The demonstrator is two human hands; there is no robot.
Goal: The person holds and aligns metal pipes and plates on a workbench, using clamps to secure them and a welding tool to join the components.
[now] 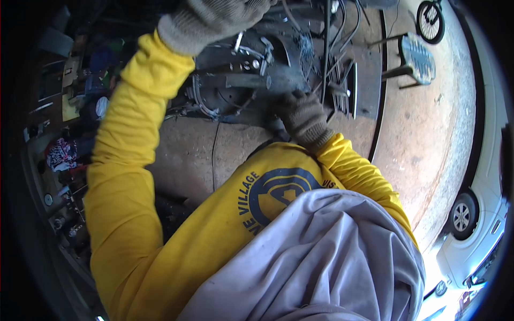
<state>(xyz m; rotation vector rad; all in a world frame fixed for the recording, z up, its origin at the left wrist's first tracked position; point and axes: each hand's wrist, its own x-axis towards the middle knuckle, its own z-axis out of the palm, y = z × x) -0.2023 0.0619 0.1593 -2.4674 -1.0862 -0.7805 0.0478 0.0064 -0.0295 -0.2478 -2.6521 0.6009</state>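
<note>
My left hand, in a grey-brown knit glove, is raised at the top edge, which cuts off part of it. Its visible fingers look curled; whatever is inside them is hidden. My right hand, gloved alike, rests closed at the near edge of a dark work surface, and I cannot make out what it grips. Between the hands lie a dark metal tube, a curved metal rod and a shiny metal piece. Tangled thin wire lies beyond my right hand.
Several thin rods lie right of my right hand. A thin cable runs across the brown floor. Farther right are a worn plastic chair, a small wheel and a parked light-coloured car. Clutter fills the left side.
</note>
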